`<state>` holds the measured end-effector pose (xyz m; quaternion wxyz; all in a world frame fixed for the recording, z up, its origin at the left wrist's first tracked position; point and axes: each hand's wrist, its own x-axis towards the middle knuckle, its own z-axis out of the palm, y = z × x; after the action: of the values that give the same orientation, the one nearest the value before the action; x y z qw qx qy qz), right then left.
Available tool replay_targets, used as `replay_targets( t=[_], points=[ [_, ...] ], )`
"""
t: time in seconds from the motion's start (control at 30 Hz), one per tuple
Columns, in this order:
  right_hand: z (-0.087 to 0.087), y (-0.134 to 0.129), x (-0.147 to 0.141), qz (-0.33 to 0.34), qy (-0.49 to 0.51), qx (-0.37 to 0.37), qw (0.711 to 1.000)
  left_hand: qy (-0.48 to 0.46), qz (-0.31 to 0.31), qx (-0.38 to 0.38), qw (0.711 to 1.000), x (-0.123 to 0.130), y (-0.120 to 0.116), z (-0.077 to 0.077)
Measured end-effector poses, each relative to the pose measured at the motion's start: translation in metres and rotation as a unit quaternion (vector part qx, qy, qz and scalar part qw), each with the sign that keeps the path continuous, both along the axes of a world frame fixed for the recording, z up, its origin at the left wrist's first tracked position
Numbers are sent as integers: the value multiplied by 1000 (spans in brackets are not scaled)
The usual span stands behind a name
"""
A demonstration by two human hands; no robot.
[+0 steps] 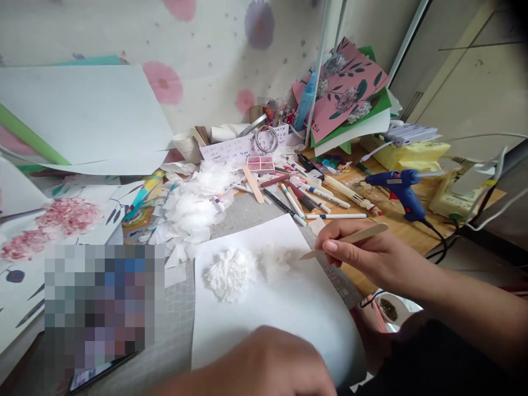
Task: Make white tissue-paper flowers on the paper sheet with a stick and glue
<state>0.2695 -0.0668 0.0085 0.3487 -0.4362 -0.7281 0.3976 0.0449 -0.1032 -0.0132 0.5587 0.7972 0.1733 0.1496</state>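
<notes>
White paper (284,308) lay beneath the wooden stick (367,234) my right hand (367,256) pinched; left hand (268,363), I couldn't tell. Beyond the paper sat a reddish-filled pink case (260,164).

Bare hands (367,254), bare right forearm (466,302); black clothing (445,360).

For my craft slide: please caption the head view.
The right hand holds a wooden stick at a white sheet bearing a ruffled white clump; the left hand blurs in the foreground.

We have free room on the white paper (297,308) between the ruffled paper flower (230,274) and our left hand (270,364), while markers (336,216) and a blue glue gun (398,180) obstruct the worktop (412,236) beyond.
</notes>
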Motion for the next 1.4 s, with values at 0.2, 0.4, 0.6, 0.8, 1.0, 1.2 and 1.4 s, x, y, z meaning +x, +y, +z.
replay_targets(
  t=[0.2,0.4,0.6,0.8,1.0,1.2,1.4],
  points=[
    [3,-16,-12,76,45,80,993,-122,251,-338,899,-8,10,16],
    [5,-24,-31,98,71,134,984,-164,261,-394,866,-5,10,14],
    [5,-23,-42,74,64,98,990,-159,258,-404,863,-6,9,18],
    [6,-22,-50,74,54,84,992,-155,280,-378,869,-8,11,14],
    [7,-18,-48,79,34,123,989,-142,285,-349,881,-12,10,11],
    [13,-17,-42,133,23,145,980,-130,274,-341,890,-13,9,8],
    [11,-21,-41,138,-1,147,980,-127,263,-343,893,-13,8,8]
  ],
)
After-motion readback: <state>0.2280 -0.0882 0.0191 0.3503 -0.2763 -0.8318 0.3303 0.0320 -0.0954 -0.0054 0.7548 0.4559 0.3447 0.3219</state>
